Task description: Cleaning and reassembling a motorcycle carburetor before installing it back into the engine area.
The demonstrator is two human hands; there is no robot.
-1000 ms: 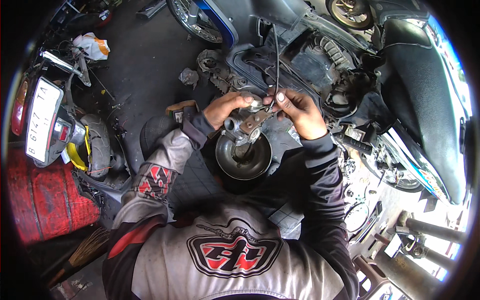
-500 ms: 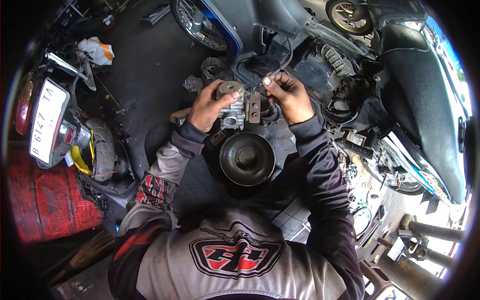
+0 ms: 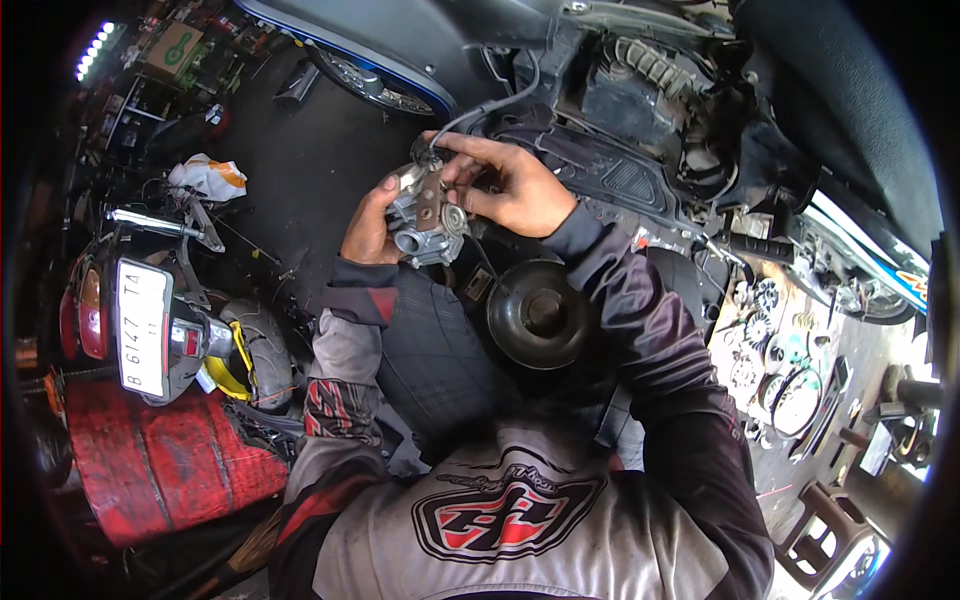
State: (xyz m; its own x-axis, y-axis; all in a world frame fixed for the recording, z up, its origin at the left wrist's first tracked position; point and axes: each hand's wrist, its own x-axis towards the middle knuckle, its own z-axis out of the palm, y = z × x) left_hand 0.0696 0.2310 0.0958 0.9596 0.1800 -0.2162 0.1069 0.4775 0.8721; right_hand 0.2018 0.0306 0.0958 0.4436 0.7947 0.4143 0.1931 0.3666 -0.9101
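Note:
In front of my lap, my left hand [image 3: 368,232] grips a grey metal carburetor [image 3: 424,241] from its left side, thumb laid along the upper edge. The round opening of the carburetor faces toward me. My right hand [image 3: 528,188] is closed on the other side of the carburetor, its thumb and bent fingers pressed to the side and its index finger reaching to the top. A dark cable [image 3: 487,106] curves from the motorcycle to the carburetor's top, beside that fingertip. Whether a small part sits under the right fingers is hidden.
A dark round metal pan [image 3: 515,338] lies below my right wrist. The motorcycle's opened body [image 3: 640,110] fills the far right. Loose gears and tools [image 3: 765,345] lie at right, near a brown stool [image 3: 822,535]. A red drum [image 3: 165,455] and tail section [image 3: 185,340] stand left.
My right hand has come left onto the carburetor. The carburetor has shifted left and tilted in my left hand. The cable now reaches its top, and the view has turned.

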